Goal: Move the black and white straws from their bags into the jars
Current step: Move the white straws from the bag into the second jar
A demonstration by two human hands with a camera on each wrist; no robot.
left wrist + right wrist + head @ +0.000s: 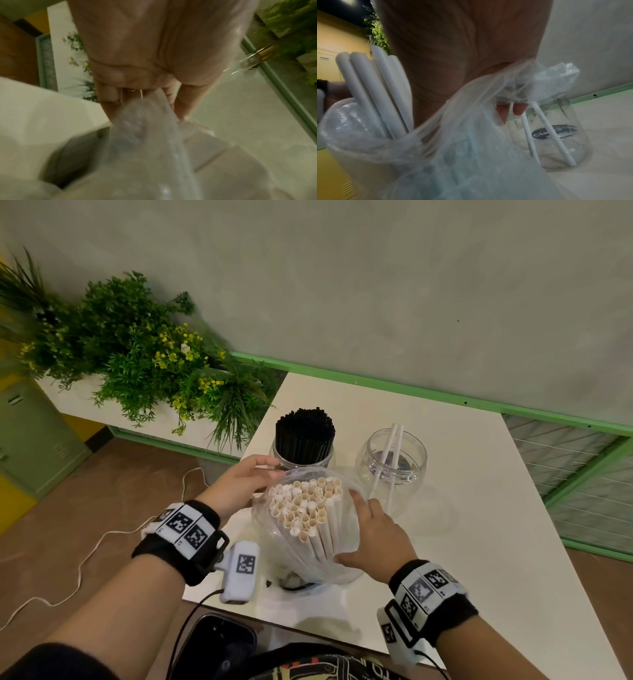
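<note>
Dozens of white straws [310, 508] stand bundled in the clear bag [270, 537] I hold upright on the desk [479, 525], near its front edge. My left hand [241, 486] and right hand [378, 537] each have fingers [518, 109] curled into the thin film at the bag's mouth. They look like light, stiff tubes in slippery, floppy plastic, so I would grasp the bundle itself mid-length, then carry it to the near-empty jar [392, 465] just behind.

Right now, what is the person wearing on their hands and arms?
Bare hands. Each wrist has a black band carrying white tiles printed with black square codes, plus a small white camera unit with a black cable. A dark sleeve covers the left upper arm.
</note>
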